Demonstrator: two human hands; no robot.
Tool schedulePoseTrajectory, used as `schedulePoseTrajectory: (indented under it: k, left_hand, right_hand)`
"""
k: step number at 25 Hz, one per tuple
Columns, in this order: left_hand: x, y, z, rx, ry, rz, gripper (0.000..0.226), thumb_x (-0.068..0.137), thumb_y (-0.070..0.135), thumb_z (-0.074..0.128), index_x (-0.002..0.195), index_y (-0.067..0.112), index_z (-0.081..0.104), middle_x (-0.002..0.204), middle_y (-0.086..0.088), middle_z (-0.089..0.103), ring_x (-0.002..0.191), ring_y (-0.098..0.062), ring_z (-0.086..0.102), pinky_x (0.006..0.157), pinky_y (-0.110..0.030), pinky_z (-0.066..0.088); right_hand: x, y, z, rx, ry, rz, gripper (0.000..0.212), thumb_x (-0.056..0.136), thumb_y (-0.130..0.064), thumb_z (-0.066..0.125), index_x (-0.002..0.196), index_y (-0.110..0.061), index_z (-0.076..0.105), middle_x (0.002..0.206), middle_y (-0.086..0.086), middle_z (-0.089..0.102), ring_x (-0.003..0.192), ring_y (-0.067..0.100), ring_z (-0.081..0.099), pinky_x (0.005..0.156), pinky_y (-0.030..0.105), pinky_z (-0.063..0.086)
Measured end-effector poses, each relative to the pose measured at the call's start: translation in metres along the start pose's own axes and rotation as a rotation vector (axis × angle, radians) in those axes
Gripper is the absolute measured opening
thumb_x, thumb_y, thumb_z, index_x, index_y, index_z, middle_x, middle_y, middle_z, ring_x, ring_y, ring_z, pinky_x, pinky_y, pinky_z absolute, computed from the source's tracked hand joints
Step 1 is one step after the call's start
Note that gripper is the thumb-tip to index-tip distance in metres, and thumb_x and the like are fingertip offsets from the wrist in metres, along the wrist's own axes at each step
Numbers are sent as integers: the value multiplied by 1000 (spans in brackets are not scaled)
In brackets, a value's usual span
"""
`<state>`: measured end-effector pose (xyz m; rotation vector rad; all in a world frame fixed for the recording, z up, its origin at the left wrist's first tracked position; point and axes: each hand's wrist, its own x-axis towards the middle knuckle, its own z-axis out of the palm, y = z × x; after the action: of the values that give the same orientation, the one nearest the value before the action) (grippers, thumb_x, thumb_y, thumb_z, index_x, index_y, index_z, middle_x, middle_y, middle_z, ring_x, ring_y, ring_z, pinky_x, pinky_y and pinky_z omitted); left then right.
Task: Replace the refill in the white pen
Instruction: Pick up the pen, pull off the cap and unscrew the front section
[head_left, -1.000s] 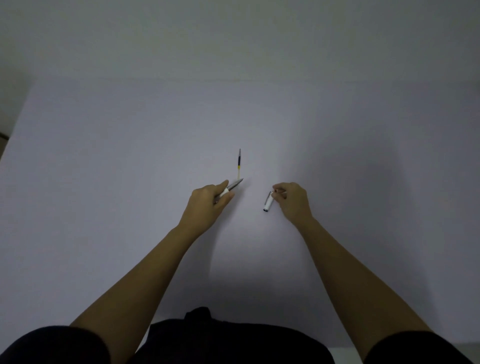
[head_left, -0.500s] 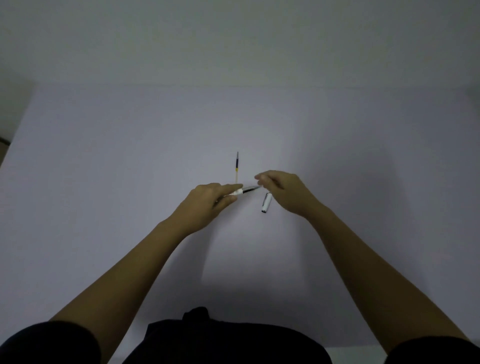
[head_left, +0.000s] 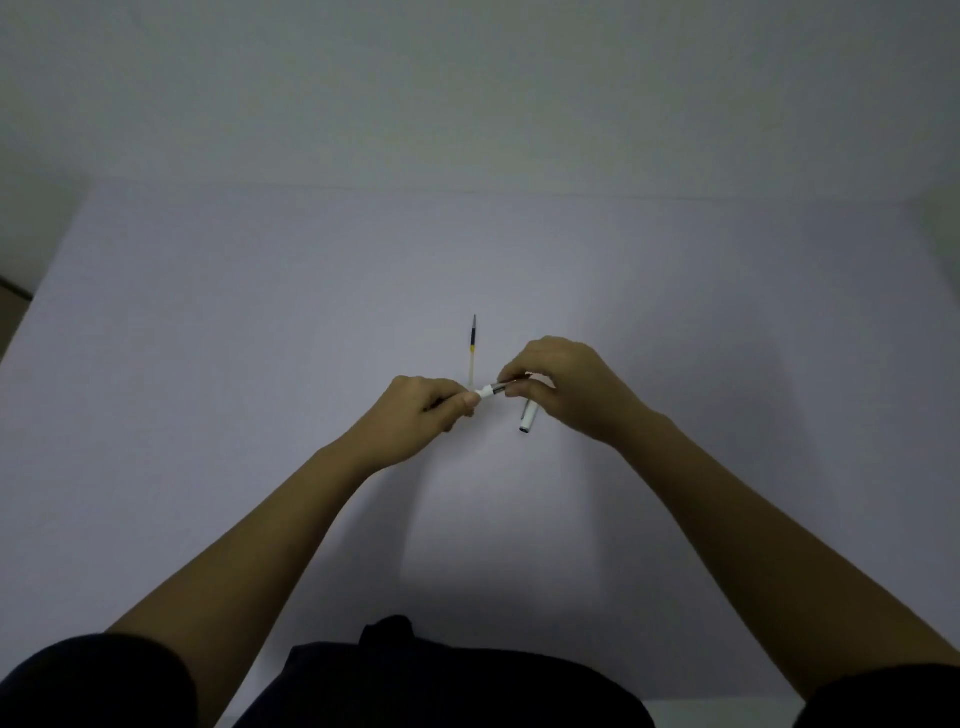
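Both hands, left hand (head_left: 421, 415) and right hand (head_left: 566, 389), grip the white pen (head_left: 491, 391), hiding most of it.

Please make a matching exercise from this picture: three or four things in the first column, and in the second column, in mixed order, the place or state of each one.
Things:
1. white pen
2. pen cap
3. spare refill
4. table

Places or states:
A. lies alone on the table, beyond the hands, pointing away from the person
B. held at both ends, by the left hand and the right hand
C. bears everything else, pale and plain
D. lies on the table, partly under the right hand

Pairs: 1-B, 2-D, 3-A, 4-C
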<state>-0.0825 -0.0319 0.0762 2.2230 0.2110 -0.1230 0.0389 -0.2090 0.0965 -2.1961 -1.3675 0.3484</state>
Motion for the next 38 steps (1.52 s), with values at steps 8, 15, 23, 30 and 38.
schedulePoseTrajectory:
  k: [8, 15, 23, 30, 38]
  left_hand:
    - [-9, 10, -6, 297, 96, 289, 21, 92, 23, 53, 93, 6, 65, 68, -10, 62, 57, -18, 47, 55, -27, 37]
    - [-10, 18, -11, 220, 100, 248, 25, 93, 26, 51, 88, 6, 65, 66, -10, 63, 58, -23, 52, 56, -29, 39]
    - [-9, 20, -16, 210, 123, 238, 23, 92, 26, 53, 87, 7, 65, 65, -10, 61, 58, -22, 50, 54, -17, 32]
    - [-12, 21, -18, 201, 133, 247, 22, 91, 26, 53, 88, 8, 65, 66, -11, 62, 59, -23, 51, 58, -19, 35]
    - [-13, 26, -19, 221, 171, 287, 17, 91, 22, 55, 91, 8, 65, 68, -7, 62, 59, -16, 48, 57, -12, 35]
  right_hand:
    - [0, -14, -2, 150, -159, 228, 24, 94, -25, 48, 92, -16, 70, 74, -6, 68, 68, 20, 62, 61, 23, 41]
    - [-3, -18, -6, 214, -61, 208, 16, 88, -37, 57, 94, -24, 62, 78, -12, 63, 70, -2, 55, 68, 12, 41]
    - [-2, -22, -13, 253, 55, 148, 9, 77, -21, 73, 83, -17, 67, 74, -18, 60, 72, -4, 56, 69, 3, 40]
    - [-3, -22, -18, 172, 49, 216, 25, 89, -33, 57, 75, -16, 70, 65, 1, 66, 58, 15, 55, 59, 29, 41]
    - [-5, -25, -22, 164, 24, 205, 27, 86, -40, 59, 99, -18, 67, 78, -5, 66, 70, 5, 58, 67, 17, 45]
